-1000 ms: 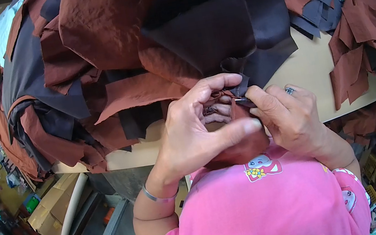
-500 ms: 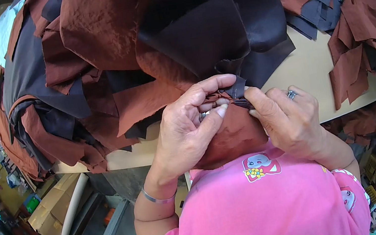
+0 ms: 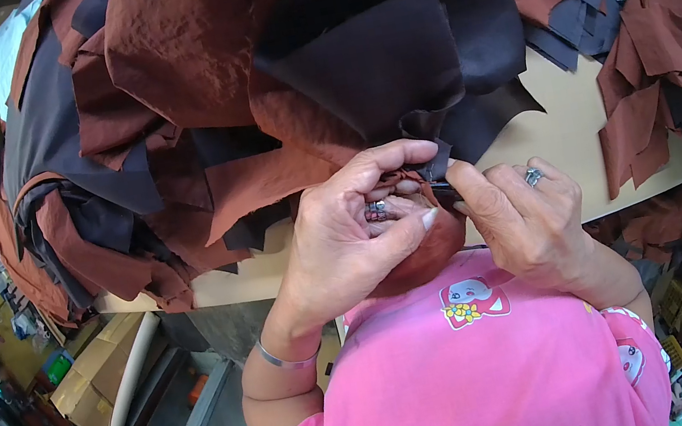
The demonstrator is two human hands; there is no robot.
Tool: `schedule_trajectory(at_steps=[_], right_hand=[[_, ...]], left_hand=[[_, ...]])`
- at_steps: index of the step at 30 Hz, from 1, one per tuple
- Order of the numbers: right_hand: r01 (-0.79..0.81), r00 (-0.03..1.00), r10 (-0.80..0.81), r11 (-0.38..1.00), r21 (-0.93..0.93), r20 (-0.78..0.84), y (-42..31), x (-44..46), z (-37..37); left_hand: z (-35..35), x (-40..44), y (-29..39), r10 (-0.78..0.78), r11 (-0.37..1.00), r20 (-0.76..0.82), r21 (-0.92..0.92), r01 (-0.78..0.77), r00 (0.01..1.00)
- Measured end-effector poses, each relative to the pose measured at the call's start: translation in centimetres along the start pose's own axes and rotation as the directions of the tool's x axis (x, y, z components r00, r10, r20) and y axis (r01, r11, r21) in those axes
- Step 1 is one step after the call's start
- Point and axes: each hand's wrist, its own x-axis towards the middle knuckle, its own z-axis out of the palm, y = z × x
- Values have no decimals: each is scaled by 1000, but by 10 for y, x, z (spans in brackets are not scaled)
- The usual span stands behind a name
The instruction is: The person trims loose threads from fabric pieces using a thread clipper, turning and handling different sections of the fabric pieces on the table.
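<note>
My left hand [image 3: 349, 234] is closed on the gathered edge of a fabric piece, with rust-brown cloth [image 3: 434, 247] hanging below the fingers and a dark strip [image 3: 437, 164] at the fingertips. Close against it, my right hand [image 3: 529, 216] pinches at the same edge. Between its thumb and fingers shows a thin dark object [image 3: 442, 187], too small to name. From the held edge, a large dark fabric panel [image 3: 379, 65] and a rust-brown panel [image 3: 176, 50] spread away over the table.
Piles of brown and dark cloth pieces [image 3: 93, 179] cover the table's left side, with more brown pieces [image 3: 651, 58] on the right. The pale tabletop [image 3: 574, 112] shows between them. A cardboard box [image 3: 99, 365] and a pale tube [image 3: 129, 383] stand at lower left.
My left thumb has moved right and down, opening a gap to the fingers. The brown cloth below has bunched up smaller, and the dark fabric's right corner has shifted slightly.
</note>
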Motion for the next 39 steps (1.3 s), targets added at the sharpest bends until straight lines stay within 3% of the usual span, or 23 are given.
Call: schedule_trajectory(at_steps=[6, 9, 15, 24, 39], right_hand=[[16, 1000, -16, 1000, 2, 5, 0, 0, -1], [21, 1000, -21, 1000, -7, -4, -1, 0, 1], [14, 1000, -14, 1000, -2, -4, 1, -1, 1], [-1, 1000, 1, 1000, -9, 22, 0, -3, -4], [17, 1000, -17, 999, -43, -8, -1, -5, -1]], left_hand=[[1, 2, -4, 45, 999, -18, 8, -45, 999], [4, 1, 1, -94, 991, -32, -101, 90, 995], [5, 2, -2, -27, 1000, -47, -13, 27, 999], [5, 2, 3, -72, 997, -15, -39, 71, 997], [9, 2, 5, -56, 994, -37, 92, 59, 998]])
